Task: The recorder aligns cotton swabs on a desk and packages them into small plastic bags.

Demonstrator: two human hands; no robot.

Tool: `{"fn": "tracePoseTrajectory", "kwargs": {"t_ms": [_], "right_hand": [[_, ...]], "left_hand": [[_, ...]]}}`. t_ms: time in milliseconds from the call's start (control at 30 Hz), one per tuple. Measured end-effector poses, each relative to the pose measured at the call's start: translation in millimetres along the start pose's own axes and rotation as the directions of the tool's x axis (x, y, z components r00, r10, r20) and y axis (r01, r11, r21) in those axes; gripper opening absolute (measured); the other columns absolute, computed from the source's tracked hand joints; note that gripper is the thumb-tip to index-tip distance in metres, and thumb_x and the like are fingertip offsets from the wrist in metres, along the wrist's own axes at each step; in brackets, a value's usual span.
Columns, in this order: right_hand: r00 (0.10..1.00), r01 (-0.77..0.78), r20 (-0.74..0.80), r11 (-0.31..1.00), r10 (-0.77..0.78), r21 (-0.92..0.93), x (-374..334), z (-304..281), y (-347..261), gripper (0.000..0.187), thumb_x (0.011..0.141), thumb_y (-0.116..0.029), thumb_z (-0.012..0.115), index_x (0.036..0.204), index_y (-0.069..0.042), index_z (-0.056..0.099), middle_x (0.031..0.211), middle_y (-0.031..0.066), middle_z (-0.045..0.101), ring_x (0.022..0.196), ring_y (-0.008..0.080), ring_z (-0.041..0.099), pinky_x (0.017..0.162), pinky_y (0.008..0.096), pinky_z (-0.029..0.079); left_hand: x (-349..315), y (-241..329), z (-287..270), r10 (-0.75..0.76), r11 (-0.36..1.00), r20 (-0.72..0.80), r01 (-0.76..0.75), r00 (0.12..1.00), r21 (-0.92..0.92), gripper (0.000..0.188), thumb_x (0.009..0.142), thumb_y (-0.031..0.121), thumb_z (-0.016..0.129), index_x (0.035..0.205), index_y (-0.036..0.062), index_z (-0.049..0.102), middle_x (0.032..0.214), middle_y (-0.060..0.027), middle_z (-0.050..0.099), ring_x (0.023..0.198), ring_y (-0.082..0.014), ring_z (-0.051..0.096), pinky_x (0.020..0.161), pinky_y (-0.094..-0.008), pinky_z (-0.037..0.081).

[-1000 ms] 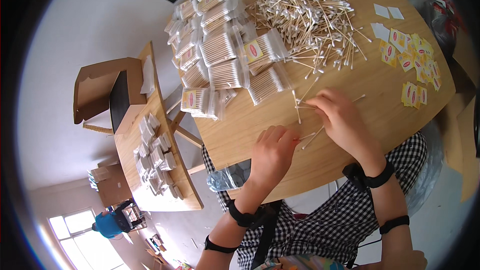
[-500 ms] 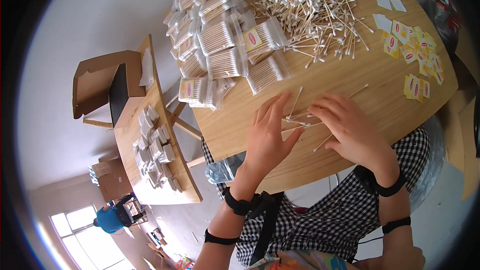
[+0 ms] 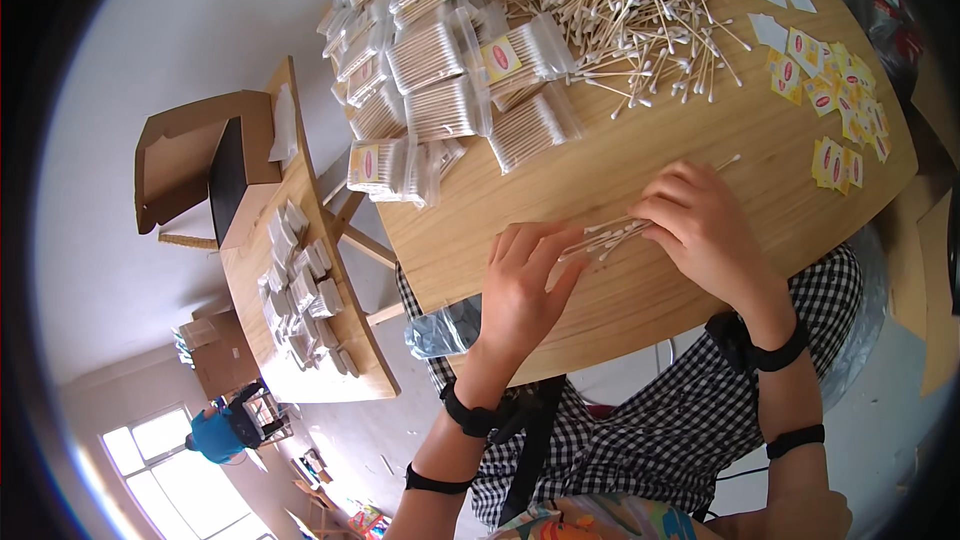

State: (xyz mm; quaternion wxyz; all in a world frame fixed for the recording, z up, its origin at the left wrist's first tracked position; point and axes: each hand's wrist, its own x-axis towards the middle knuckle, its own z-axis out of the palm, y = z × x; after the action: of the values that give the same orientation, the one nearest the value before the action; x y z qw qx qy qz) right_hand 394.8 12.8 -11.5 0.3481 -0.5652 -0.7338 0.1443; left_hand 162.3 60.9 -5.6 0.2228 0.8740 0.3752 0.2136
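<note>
1. From where I stand, I see that the few loose cotton swabs (image 3: pixel 605 237) have just come into a small bundle; they lie on the worktop (image 3: pixel 440 250), between the two hands.
2. Half a second ago these swabs were crossing each other, one of them pointing away from the person; now most lie roughly in one direction. I judge that the gathering is well advanced, though the ends are not yet even.
3. The left hand (image 3: pixel 525 275) has its thumb apart from the fingers, and the left ends of the swabs reach into this gap. Before, its fingers were more stretched.
4. The right hand (image 3: pixel 690 225) is now more curled, with fingertips and thumb close at the other ends; whether it pinches them, I cannot tell.
5. One single swab (image 3: pixel 735 158) sticks out beyond the right hand, as it did before.
6. The big swab pile (image 3: pixel 620 0), the filled clear bags (image 3: pixel 440 105) and the yellow cards (image 3: pixel 835 165) look unchanged.
</note>
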Motion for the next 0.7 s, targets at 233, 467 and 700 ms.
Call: {"fn": "tracePoseTrajectory", "kwargs": {"t_ms": [233,467,700], "right_hand": [[0.998,-0.015,-0.065,1.0,0.014,-0.01,1,-1,9,0.011,0.072,-0.002,0.077,0.076,-0.003,0.066,0.082,0.0039,0.063,0.089,0.0249,0.059,0.082,0.0384,0.05],[1.0,-0.011,-0.019,1.0,0.011,0.005,1,-1,3,0.011,0.073,-0.001,0.076,0.075,-0.004,0.065,0.081,0.0038,0.062,0.088,0.0251,0.059,0.084,0.0377,0.049],[0.996,-0.083,-0.033,0.995,0.085,0.063,4,6,-17,0.025,0.074,0.0,0.076,0.095,-0.006,0.064,0.096,0.0075,0.063,0.1,0.0293,0.059,0.093,0.0428,0.045]], "left_hand": [[-6,-6,-3,-0.014,0.999,-0.065,0.017,0.998,0.047,0.015,0.078,-0.002,0.077,0.091,0.0042,0.073,0.09,-0.0076,0.068,0.084,-0.0271,0.062,0.076,-0.0383,0.051],[-15,-27,-17,-0.157,0.981,-0.145,0.171,0.977,0.087,0.014,0.08,-0.005,0.075,0.092,0.0017,0.072,0.087,-0.01,0.066,0.085,-0.0267,0.063,0.075,-0.0353,0.051],[23,5,5,-0.013,1.0,0.022,0.014,1.0,-0.019,0.012,0.084,-0.002,0.072,0.094,0.0043,0.073,0.092,-0.0095,0.066,0.088,-0.0282,0.061,0.08,-0.0399,0.05]]}}
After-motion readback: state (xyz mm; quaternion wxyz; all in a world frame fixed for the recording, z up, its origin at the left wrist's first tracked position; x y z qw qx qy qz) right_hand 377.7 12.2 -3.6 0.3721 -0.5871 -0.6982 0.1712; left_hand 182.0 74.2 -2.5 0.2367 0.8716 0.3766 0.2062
